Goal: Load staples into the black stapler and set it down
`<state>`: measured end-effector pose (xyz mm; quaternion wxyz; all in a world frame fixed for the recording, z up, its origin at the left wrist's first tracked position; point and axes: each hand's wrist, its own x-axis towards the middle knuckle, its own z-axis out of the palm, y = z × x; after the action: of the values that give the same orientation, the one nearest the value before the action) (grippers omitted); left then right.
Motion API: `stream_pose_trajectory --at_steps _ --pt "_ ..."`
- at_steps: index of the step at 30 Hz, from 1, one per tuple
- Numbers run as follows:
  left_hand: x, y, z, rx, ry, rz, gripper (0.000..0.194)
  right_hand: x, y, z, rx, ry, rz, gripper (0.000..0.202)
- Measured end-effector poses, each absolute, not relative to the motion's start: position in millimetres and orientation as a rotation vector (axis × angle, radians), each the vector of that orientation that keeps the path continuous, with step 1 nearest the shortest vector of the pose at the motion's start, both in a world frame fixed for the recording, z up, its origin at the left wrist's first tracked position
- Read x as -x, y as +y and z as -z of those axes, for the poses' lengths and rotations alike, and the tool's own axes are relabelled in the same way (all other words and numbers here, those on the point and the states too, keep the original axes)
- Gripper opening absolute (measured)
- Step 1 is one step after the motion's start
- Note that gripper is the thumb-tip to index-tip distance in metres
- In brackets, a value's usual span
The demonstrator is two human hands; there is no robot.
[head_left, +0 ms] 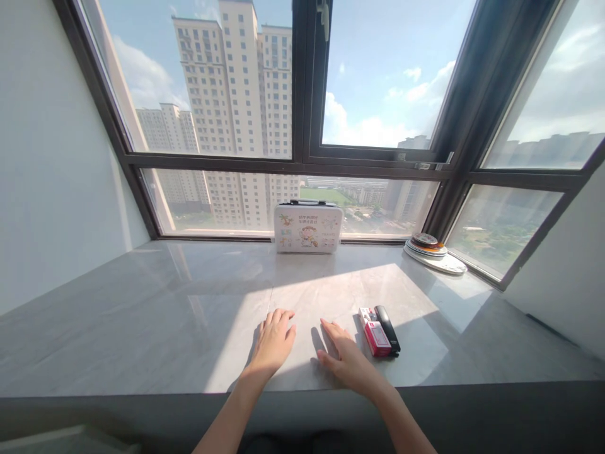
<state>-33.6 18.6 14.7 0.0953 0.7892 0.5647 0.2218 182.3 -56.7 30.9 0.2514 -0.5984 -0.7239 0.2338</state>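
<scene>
My left hand point(274, 340) rests on the marble window sill point(155, 315), palm down, with its fingers apart and nothing in them. To its right, my right hand point(345, 354) is over the same sill, open and holding nothing, thumb spread from the fingers. Just beyond my right hand lie a black stapler point(387, 329) and, along its left side, a small red and white box point(377, 338). Another small white box with red marks point(367, 314) touches the red one at its far end.
A white carry case point(308, 230) with cartoon prints stands upright against the window. In the far right corner is a stack of plates or round lids point(428, 247) on a pale oval board point(451, 265). The sill's front edge point(142, 395) runs below my hands.
</scene>
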Motion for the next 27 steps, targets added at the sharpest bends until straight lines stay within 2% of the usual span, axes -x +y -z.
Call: stream_pose_trajectory --at_steps 4,7,11,27 --pt "40 5 -3 -2.493 1.665 -0.592 0.051 -164 -31 -11 1.918 -2.056 -0.221 0.063" --pt "34 1 4 -2.551 1.729 -0.527 0.061 -159 -29 -2 1.975 -2.042 -0.076 0.062" --pt "27 1 6 -2.537 1.747 -0.505 0.067 -157 -34 -1 1.987 -2.052 -0.025 0.062" --pt "29 2 3 -2.496 1.734 -0.505 0.068 -156 -34 -2 1.985 -2.053 0.009 0.061"
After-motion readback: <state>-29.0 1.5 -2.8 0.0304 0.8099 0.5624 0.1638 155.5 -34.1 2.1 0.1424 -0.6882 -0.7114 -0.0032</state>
